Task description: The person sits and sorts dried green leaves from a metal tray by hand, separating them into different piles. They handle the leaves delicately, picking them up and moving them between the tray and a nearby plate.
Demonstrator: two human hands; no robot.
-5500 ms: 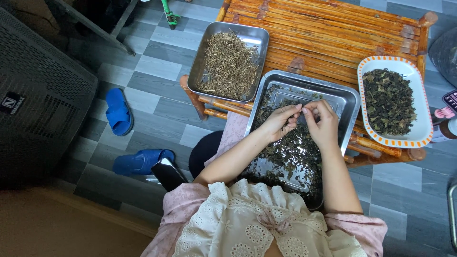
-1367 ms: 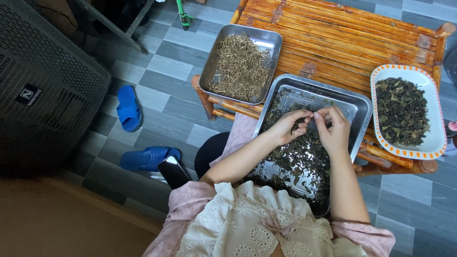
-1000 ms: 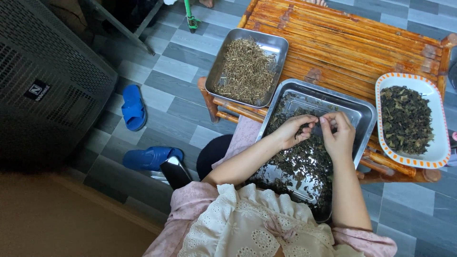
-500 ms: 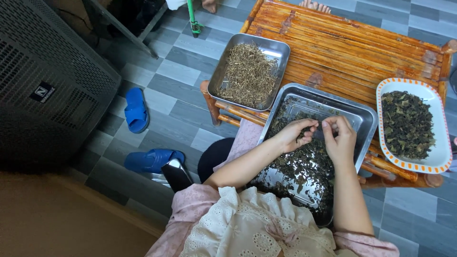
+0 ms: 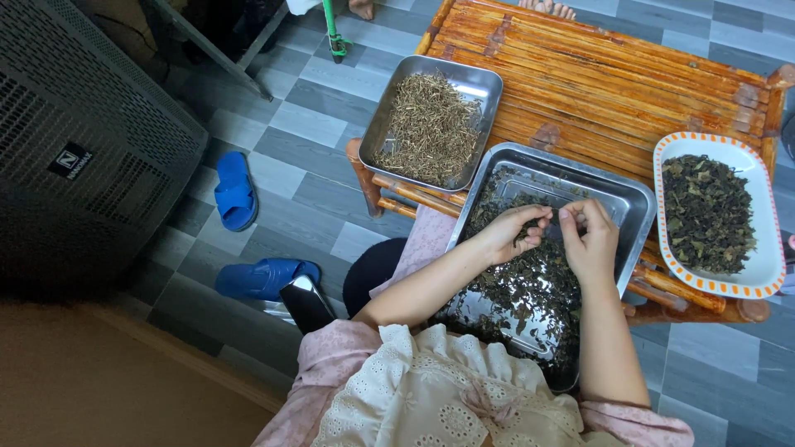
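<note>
Over a metal tray (image 5: 629,199) of dark dried leaves and stems on my lap and the table edge, both hands work close together. My left hand (image 5: 509,234) pinches a small leafy sprig, fingers curled. My right hand (image 5: 590,240) grips the other end of the same sprig with thumb and fingertips. The dried leaves (image 5: 530,285) lie heaped in the tray's near half. A second metal tray (image 5: 483,79) at the left holds pale bare stems (image 5: 426,128). At the right a white plate with an orange-patterned rim (image 5: 766,273) holds plucked dark leaves (image 5: 705,211).
The trays and plate rest on a low bamboo-slat table (image 5: 629,74). Two blue slippers (image 5: 234,190) (image 5: 267,277) lie on the grey tiled floor at the left. A large dark grille-fronted cabinet (image 5: 79,165) stands far left. Someone's toes (image 5: 546,7) show at the table's far edge.
The camera view has shifted, so the scene slid right and down. My hands stay over the tray, still picking at sprigs between the fingertips.
</note>
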